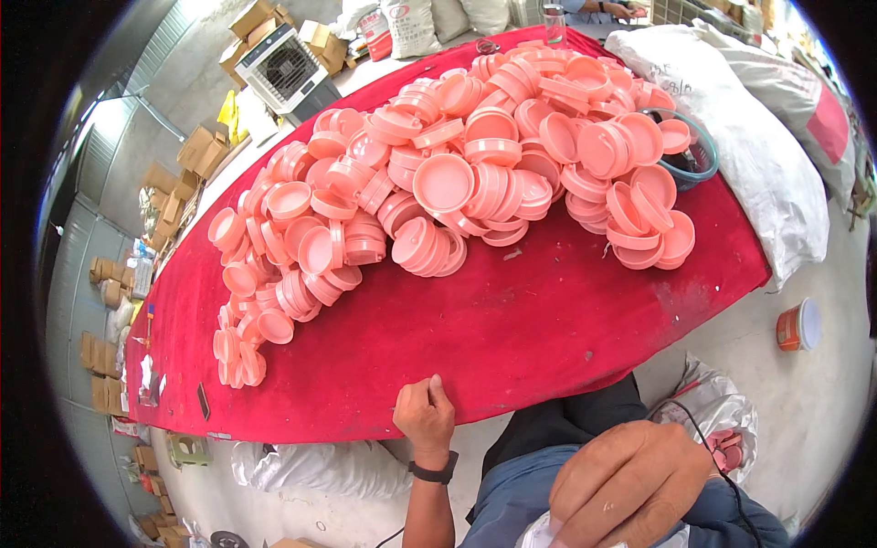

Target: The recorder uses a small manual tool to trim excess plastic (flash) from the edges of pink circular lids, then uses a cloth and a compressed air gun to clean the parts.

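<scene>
A large heap of salmon-pink round plastic lids [457,173] covers the far half of a table with a red cloth [512,320]. My left hand [426,416] rests curled on the near edge of the red cloth, holding nothing I can see; a black band sits on its wrist. My right hand [630,484] lies low over my lap, fingers bent, apparently on a white bag [546,534] at the bottom edge. A thin black cable [703,438] runs past that hand.
Big white sacks [731,119] lie along the table's right side. A dark round basket [692,155] holds a few lids. An orange-and-white can [797,327] stands on the floor at right. Cardboard boxes [196,151] and a cooler fan [288,68] stand at the left and back.
</scene>
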A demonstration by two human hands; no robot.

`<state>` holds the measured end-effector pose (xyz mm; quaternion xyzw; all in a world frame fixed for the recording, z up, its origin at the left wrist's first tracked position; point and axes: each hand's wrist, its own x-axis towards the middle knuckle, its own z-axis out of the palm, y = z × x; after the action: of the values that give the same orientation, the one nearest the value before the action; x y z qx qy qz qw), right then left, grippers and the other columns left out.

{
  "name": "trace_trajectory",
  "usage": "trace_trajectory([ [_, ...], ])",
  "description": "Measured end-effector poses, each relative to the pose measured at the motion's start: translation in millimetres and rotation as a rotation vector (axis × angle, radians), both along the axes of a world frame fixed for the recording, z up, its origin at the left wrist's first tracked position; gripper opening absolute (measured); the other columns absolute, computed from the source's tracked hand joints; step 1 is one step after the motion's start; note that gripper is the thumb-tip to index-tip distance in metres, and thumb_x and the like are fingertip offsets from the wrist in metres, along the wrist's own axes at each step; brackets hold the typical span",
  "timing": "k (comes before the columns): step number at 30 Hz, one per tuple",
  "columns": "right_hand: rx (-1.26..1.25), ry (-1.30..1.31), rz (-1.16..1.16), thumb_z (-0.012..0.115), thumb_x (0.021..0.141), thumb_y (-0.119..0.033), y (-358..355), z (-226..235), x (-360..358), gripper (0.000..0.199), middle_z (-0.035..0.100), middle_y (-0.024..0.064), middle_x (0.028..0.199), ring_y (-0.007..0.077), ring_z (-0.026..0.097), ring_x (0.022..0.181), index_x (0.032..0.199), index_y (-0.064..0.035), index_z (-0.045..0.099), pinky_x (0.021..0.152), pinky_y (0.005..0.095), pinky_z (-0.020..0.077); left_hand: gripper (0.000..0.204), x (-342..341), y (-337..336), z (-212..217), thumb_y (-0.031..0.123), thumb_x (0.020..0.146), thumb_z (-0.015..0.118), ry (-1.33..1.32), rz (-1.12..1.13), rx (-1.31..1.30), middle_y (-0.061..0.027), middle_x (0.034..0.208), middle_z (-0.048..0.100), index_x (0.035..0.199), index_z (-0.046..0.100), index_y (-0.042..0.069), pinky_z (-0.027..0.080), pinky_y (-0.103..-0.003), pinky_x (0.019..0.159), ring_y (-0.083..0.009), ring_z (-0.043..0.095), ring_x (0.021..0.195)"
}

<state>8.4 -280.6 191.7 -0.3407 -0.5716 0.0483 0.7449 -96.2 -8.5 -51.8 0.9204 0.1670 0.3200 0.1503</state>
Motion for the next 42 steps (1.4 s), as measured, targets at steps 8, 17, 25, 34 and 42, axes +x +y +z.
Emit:
trace_trajectory([
  [8, -0.045, 0.003, 0.041, 0.074, 0.1, -0.002, 7, -26, -7, 0.014, 0.077, 0.0157, 0.112, 0.0339, 0.077, 0.099, 0.111, 0.0012, 0.081, 0.086, 0.0426, 0.0618, 0.018, -1, -2, 3, 0.014, 0.1, 0.076, 0.003, 0.004, -0.017, -0.0128, 0.074, 0.062, 0.086, 0.071, 0.004, 0.048, -0.044, 0.061, -0.0329, 0.062, 0.067],
  [17, -0.052, 0.06, -0.071, 0.08, 0.095, -0.012, 18, -15, -7, 0.013, 0.081, 0.0154, 0.098, 0.0305, 0.073, 0.084, 0.096, 0.0006, 0.083, 0.074, 0.0389, 0.0598, 0.017, 1, -1, 1, 0.017, 0.099, 0.078, -0.028, 0.01, -0.029, -0.0114, 0.073, 0.063, 0.086, 0.073, 0.006, 0.049, -0.045, 0.06, -0.0327, 0.063, 0.067],
  [25, -0.139, 0.163, 0.001, 0.083, 0.093, -0.01, 30, -24, -14, 0.013, 0.083, 0.0185, 0.102, 0.0291, 0.076, 0.088, 0.099, 0.0016, 0.086, 0.075, 0.0347, 0.0613, 0.017, -3, -2, 7, 0.017, 0.098, 0.078, -0.03, 0.066, -0.057, -0.0122, 0.074, 0.065, 0.085, 0.074, 0.007, 0.051, -0.045, 0.062, -0.033, 0.065, 0.069],
  [34, -0.058, 0.272, 0.266, 0.077, 0.101, -0.021, 68, -28, -33, 0.024, 0.08, 0.0171, 0.091, 0.0297, 0.072, 0.076, 0.094, 0.0021, 0.082, 0.068, 0.0385, 0.0571, 0.017, -3, 1, 5, 0.018, 0.096, 0.08, -0.065, 0.025, -0.037, -0.0085, 0.074, 0.063, 0.084, 0.071, 0.01, 0.052, -0.042, 0.063, -0.0302, 0.065, 0.069],
  [42, -0.131, 0.213, 0.378, 0.087, 0.088, -0.007, 83, -41, -39, 0.017, 0.082, 0.019, 0.101, 0.0283, 0.077, 0.087, 0.103, 0.0018, 0.086, 0.074, 0.0345, 0.0612, 0.018, -1, -3, 8, 0.017, 0.097, 0.08, -0.084, 0.013, -0.058, -0.0079, 0.074, 0.06, 0.084, 0.07, 0.009, 0.05, -0.042, 0.061, -0.0288, 0.062, 0.067],
])
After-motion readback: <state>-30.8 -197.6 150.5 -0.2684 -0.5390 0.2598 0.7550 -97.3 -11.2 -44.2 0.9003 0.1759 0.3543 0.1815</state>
